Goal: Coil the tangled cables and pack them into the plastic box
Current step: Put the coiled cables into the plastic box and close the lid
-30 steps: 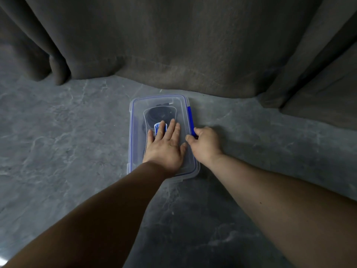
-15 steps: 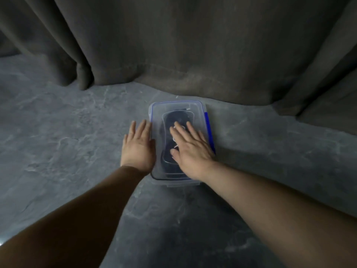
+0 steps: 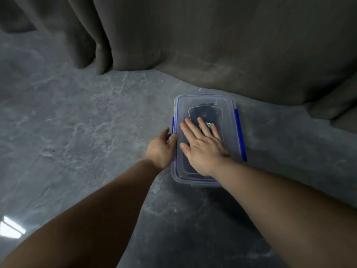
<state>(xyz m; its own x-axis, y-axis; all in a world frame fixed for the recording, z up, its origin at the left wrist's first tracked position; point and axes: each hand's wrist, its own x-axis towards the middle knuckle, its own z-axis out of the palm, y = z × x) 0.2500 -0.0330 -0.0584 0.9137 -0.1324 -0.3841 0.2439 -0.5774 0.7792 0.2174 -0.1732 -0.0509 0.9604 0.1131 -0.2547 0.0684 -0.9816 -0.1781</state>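
Note:
A clear plastic box (image 3: 228,105) with a blue-trimmed lid lies on the grey floor. Dark coiled cables (image 3: 205,113) show dimly through the lid. My right hand (image 3: 202,146) lies flat on the lid with its fingers straight and spread, covering the middle. My left hand (image 3: 161,147) is at the box's left side. Its thumb rests on the lid's rim and its fingers curl down around the blue left latch (image 3: 173,122). The blue right latch (image 3: 240,132) lies folded down along the right wall.
A heavy brown curtain (image 3: 212,45) hangs right behind the box and drapes onto the floor at the right. Marbled grey floor (image 3: 77,132) stretches to the left and toward me. A bright reflection (image 3: 10,227) sits at the lower left.
My left hand has gone from lying flat beside the box to curling over its left latch. My right hand stays flat on the lid. The view has shifted left.

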